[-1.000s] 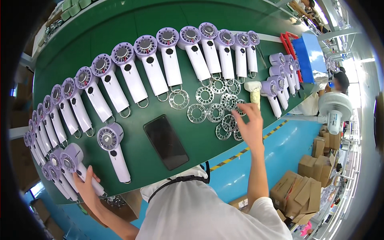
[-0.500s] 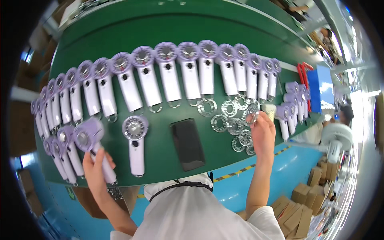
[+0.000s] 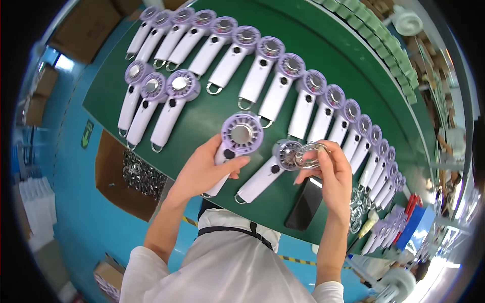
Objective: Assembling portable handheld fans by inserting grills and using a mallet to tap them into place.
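My left hand (image 3: 204,166) is closed round the handle of a lilac handheld fan (image 3: 242,133), whose round head with a silver centre faces up. Between the fingers and thumb of my right hand (image 3: 331,174) is a clear plastic ring (image 3: 307,156). The ring is held over the edge of the head of a second handheld fan (image 3: 262,179), which lies on the green table between my hands. A black smartphone (image 3: 304,204) lies just below my right hand, partly covered by it.
A long curved row of similar fans (image 3: 293,65) spans the table (image 3: 212,108), with three more at the left. Loose clear rings (image 3: 356,212) lie right of my right forearm. A cardboard box (image 3: 113,177) of small shiny parts stands below the table edge. A blue bin (image 3: 418,230) is far right.
The view has turned left. My left hand has brought its fan toward the middle, head facing up. My right hand has left the ring pile and carried a ring over to the fans.
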